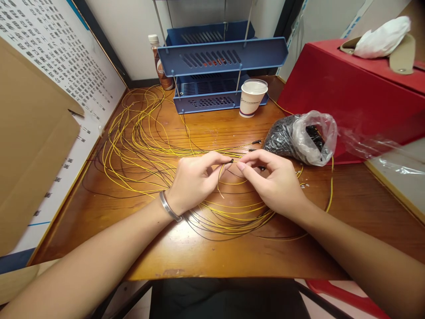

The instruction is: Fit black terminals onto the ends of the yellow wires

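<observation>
My left hand (198, 179), with a silver bracelet at the wrist, pinches a small black connector (231, 161) between thumb and index finger. A short yellow wire (219, 178) hangs from those fingertips, its end loose. Close on the right, my right hand (274, 177) has thumb and index finger pressed together. What they hold, if anything, is too small to make out. Under and around both hands lies a loose bundle of yellow and black wires (237, 217). Just beyond the right hand, a black-tipped wire end (256, 142) rests on the table.
A clear plastic bag (282, 135) of small black pieces lies beyond my right hand, by a red box (345, 97). At the back stand a paper cup (253, 98), a blue rack (222, 56) and a bottle (161, 66). Cardboard (33, 146) leans at left.
</observation>
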A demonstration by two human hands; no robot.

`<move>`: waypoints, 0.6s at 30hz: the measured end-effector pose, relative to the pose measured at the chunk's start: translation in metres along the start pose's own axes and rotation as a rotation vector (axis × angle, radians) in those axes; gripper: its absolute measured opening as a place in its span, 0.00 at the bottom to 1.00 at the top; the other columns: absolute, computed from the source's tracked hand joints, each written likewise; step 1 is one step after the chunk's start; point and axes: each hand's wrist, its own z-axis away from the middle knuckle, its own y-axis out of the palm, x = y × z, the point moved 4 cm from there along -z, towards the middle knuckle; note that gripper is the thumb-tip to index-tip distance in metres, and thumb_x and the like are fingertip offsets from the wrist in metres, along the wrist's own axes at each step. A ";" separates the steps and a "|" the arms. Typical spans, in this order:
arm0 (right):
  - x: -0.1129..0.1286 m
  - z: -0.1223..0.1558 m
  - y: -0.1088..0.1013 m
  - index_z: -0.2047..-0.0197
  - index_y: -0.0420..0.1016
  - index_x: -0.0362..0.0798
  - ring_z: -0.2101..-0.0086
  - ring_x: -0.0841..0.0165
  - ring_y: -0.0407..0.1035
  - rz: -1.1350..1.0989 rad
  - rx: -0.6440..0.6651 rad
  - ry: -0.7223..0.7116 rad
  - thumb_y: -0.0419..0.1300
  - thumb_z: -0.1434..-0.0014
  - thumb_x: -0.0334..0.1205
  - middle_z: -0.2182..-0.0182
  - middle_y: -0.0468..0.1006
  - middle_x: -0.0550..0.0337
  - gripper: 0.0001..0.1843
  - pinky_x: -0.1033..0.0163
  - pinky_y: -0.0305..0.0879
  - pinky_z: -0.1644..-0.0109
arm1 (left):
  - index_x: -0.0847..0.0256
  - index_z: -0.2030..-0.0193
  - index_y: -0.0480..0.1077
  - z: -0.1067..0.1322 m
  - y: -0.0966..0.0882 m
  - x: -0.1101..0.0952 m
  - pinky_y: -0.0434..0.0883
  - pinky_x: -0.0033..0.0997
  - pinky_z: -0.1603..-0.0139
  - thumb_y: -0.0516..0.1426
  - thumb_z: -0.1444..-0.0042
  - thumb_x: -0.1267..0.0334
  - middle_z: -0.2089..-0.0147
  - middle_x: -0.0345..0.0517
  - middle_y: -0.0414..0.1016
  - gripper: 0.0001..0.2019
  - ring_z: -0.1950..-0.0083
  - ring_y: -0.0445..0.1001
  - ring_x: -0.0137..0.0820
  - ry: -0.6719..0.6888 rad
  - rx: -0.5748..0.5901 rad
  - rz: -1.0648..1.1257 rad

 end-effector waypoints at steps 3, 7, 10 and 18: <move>-0.001 -0.001 -0.002 0.65 0.79 0.46 0.70 0.71 0.72 0.003 -0.024 0.028 0.63 0.39 0.37 0.70 0.80 0.60 0.05 0.67 0.68 0.66 | 0.63 0.58 0.78 -0.001 -0.001 0.002 0.72 0.22 0.67 0.61 0.38 0.67 0.62 0.43 0.85 0.05 0.71 0.78 0.24 -0.070 -0.016 0.033; -0.003 -0.002 -0.002 0.65 0.78 0.46 0.70 0.71 0.72 0.020 -0.022 0.049 0.63 0.40 0.38 0.70 0.80 0.60 0.04 0.66 0.69 0.65 | 0.63 0.59 0.78 -0.003 0.000 0.005 0.73 0.24 0.65 0.62 0.39 0.63 0.62 0.44 0.85 0.06 0.68 0.80 0.26 -0.197 -0.024 0.123; -0.003 -0.002 -0.001 0.66 0.78 0.47 0.70 0.71 0.72 0.023 -0.014 0.048 0.63 0.40 0.37 0.71 0.80 0.61 0.04 0.66 0.69 0.64 | 0.63 0.60 0.78 -0.003 0.001 0.008 0.75 0.26 0.62 0.64 0.41 0.61 0.61 0.46 0.84 0.07 0.64 0.81 0.30 -0.327 -0.034 0.262; -0.001 -0.002 -0.003 0.65 0.79 0.47 0.67 0.70 0.74 0.008 -0.075 0.015 0.63 0.38 0.38 0.66 0.82 0.59 0.05 0.65 0.70 0.63 | 0.67 0.64 0.76 -0.004 0.009 0.011 0.63 0.20 0.81 0.68 0.48 0.61 0.69 0.46 0.82 0.11 0.82 0.69 0.20 -0.764 0.075 0.701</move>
